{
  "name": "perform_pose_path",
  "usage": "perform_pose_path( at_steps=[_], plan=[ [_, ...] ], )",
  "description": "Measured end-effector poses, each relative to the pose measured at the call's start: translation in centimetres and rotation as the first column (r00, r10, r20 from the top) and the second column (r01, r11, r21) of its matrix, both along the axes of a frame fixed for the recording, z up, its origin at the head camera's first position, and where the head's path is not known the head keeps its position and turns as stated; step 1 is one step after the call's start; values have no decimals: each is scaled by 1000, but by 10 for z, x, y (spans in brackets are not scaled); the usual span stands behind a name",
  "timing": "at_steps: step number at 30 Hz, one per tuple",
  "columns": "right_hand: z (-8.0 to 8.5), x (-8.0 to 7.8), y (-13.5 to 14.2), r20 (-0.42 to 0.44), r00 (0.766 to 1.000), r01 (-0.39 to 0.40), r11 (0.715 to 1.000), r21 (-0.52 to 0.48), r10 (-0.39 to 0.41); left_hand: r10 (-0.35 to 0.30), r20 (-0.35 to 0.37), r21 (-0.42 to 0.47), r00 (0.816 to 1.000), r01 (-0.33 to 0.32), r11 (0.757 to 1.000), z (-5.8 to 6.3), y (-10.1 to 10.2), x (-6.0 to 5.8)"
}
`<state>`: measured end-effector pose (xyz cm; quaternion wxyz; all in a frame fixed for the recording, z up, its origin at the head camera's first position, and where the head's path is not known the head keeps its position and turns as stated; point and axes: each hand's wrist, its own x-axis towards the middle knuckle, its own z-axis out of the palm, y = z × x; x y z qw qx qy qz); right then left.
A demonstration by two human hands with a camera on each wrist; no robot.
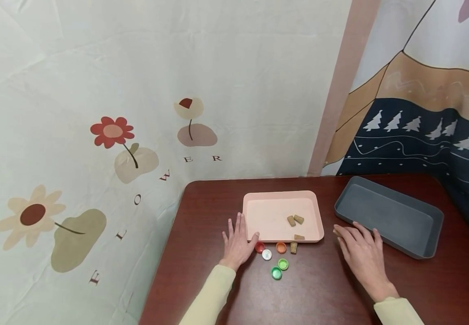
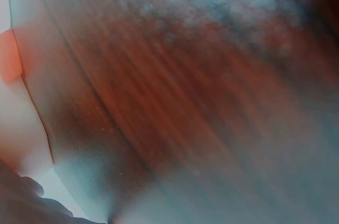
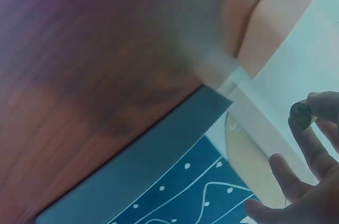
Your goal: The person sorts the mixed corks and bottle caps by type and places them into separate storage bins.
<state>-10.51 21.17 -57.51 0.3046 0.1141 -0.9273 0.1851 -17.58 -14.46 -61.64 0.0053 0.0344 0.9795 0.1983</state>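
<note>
My left hand (image 1: pixel 236 246) lies at the left edge of the pink tray (image 1: pixel 264 225), fingers straight and thumb touching near its front left corner. Several corks are about: a tilted pair (image 1: pixel 295 220) and a single cork (image 1: pixel 299 237) lie in the tray, while another cork (image 1: pixel 294 248) is on the table just in front. Between thumb and finger, my right hand (image 1: pixel 362 257) pinches a cork (image 3: pixel 301 116), whose dark round end shows in the right wrist view. That hand is between the pink tray and the grey tray (image 1: pixel 388 216).
In front of the pink tray lie several bottle caps: a red cap (image 1: pixel 260 248), a white cap (image 1: pixel 267 254), an orange cap (image 1: pixel 280 247), a light green cap (image 1: pixel 283 264) and a darker green cap (image 1: pixel 276 273). A printed cloth (image 1: pixel 258 90) hangs behind the brown table (image 1: pixel 315 289).
</note>
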Motion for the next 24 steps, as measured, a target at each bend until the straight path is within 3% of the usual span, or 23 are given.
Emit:
perform_pose_path(
  at_steps=[24],
  plan=[
    [19, -47, -78, 38, 994, -100, 995, -3, 100, 26, 1, 1, 1000, -26, 1000, 1, 1, 1]
  ],
)
